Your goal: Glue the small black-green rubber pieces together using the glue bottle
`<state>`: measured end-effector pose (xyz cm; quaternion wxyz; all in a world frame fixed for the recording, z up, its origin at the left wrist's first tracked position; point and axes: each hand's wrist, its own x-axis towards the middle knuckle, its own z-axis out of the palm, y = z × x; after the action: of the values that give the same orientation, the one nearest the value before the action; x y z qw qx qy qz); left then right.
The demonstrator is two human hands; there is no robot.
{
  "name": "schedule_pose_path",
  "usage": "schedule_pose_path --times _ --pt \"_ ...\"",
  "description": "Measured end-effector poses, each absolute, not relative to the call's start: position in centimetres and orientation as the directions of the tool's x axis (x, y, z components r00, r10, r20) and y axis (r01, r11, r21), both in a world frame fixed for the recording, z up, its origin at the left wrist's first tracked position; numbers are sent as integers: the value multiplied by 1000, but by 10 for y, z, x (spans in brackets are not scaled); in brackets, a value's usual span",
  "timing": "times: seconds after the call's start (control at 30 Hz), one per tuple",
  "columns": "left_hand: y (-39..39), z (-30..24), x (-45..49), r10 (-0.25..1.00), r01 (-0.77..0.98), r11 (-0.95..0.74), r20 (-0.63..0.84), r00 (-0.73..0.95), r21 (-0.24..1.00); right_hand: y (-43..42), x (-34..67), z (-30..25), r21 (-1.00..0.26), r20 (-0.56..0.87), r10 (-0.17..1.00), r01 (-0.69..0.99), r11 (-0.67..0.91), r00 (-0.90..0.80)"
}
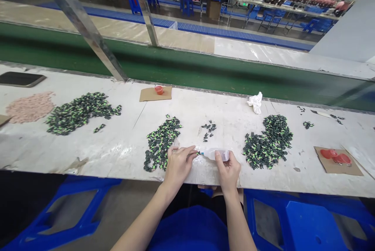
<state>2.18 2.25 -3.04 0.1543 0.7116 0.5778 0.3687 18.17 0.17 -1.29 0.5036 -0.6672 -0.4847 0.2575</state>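
Observation:
Over the near edge of the white table, my left hand point(180, 162) pinches a small dark piece point(198, 153) between thumb and fingertips. My right hand point(228, 169) grips a translucent white squeeze bottle point(215, 154), tilted on its side, with its blue tip pointing at that piece. Whether the tip touches it, I cannot tell. Left of my left hand spreads a pile of small black and green pieces point(161, 141), partly hidden by the hand. A few loose dark pieces point(209, 128) lie just beyond the bottle. Another black and green pile point(269, 141) sits to the right.
Farther left are a third black and green pile point(79, 112), a heap of pinkish pieces point(31, 106) and a phone-like dark slab point(22, 79). Red cups point(159, 90) stand on cardboard point(146, 94). Crumpled tissue point(255, 102) lies near a green conveyor belt point(190, 67). A metal post point(84, 24) rises behind.

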Motion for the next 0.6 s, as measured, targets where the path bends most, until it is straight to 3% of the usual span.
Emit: schedule_pose_path --times 0.6 --pt "23 -30 23 933 722 -286 355 60 630 1 182 -12 -947 120 900 320 -23 419"
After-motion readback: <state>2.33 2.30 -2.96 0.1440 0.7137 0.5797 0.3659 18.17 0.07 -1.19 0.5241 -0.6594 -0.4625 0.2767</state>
